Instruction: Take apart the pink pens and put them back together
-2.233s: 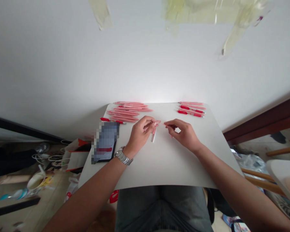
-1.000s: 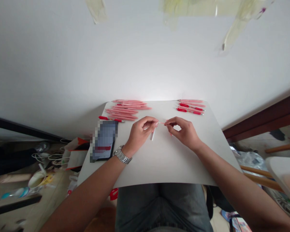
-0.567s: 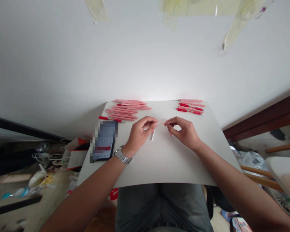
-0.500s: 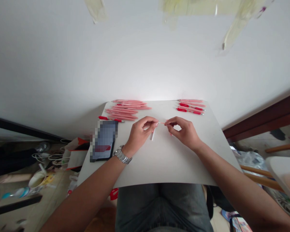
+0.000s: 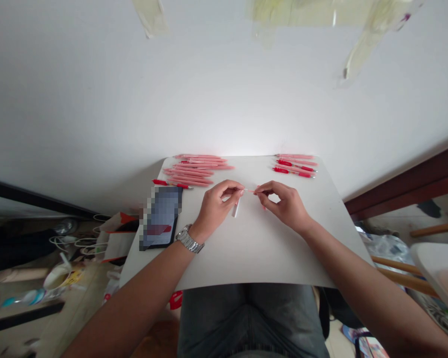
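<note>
Above the middle of the table, the fingertips of both my hands pinch the ends of a thin pale rod (image 5: 248,191), perhaps a pen refill. My left hand (image 5: 224,195) closes on its left end, and my right hand (image 5: 280,196) closes on its right end. A short white tube (image 5: 236,209) slants down from under my left fingers; whether they touch it I cannot tell. Close by my right fingertips shows a small pink-red piece (image 5: 264,205), mostly hidden by the hand.
Several pink pens (image 5: 190,175) lie in a pile at the back left of the white table (image 5: 254,258). A red pen (image 5: 171,184) lies by a phone (image 5: 160,219). More pink and red pens (image 5: 296,168) are at the back right. The wall (image 5: 224,89) rises behind.
Both hands stay almost in place. The rod between the fingertips looked orange before and looks paler and whiter now.
</note>
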`<action>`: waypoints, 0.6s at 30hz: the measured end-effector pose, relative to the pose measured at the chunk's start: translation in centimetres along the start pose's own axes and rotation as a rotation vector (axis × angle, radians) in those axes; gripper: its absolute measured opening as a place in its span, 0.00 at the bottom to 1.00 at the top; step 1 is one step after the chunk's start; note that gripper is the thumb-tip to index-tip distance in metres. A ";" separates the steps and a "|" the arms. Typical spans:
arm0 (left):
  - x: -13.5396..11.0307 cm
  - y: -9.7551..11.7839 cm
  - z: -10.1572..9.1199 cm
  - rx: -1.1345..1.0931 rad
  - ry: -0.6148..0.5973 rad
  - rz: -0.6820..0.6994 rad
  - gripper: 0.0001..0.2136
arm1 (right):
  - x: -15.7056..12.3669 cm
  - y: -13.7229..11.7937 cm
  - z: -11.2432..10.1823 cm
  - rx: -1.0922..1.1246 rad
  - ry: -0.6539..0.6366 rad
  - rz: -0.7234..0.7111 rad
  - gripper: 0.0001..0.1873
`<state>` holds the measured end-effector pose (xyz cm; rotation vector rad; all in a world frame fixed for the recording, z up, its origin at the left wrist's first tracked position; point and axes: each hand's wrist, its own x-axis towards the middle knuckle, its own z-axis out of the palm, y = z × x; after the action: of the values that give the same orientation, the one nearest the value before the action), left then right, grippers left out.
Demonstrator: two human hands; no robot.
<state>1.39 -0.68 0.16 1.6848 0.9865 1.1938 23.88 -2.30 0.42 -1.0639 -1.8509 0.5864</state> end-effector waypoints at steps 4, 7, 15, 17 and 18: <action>0.0 -0.1 0.0 -0.016 -0.004 -0.002 0.08 | 0.0 0.0 0.0 0.006 0.000 0.005 0.05; 0.0 -0.1 0.0 -0.020 -0.017 0.011 0.08 | 0.0 0.1 0.0 0.000 0.003 0.003 0.05; -0.1 -0.3 -0.1 0.029 -0.037 0.046 0.07 | 0.0 0.3 0.0 -0.003 -0.008 -0.009 0.04; -0.2 -0.2 0.0 0.055 -0.046 0.068 0.07 | 0.0 0.2 0.0 -0.006 -0.023 -0.009 0.05; -0.2 -0.1 0.0 0.069 -0.052 0.077 0.07 | 0.0 0.1 0.1 -0.008 -0.033 -0.009 0.05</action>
<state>1.35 -0.80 -0.04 1.8134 0.9482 1.1718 23.91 -2.27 0.27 -1.0563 -1.8865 0.5950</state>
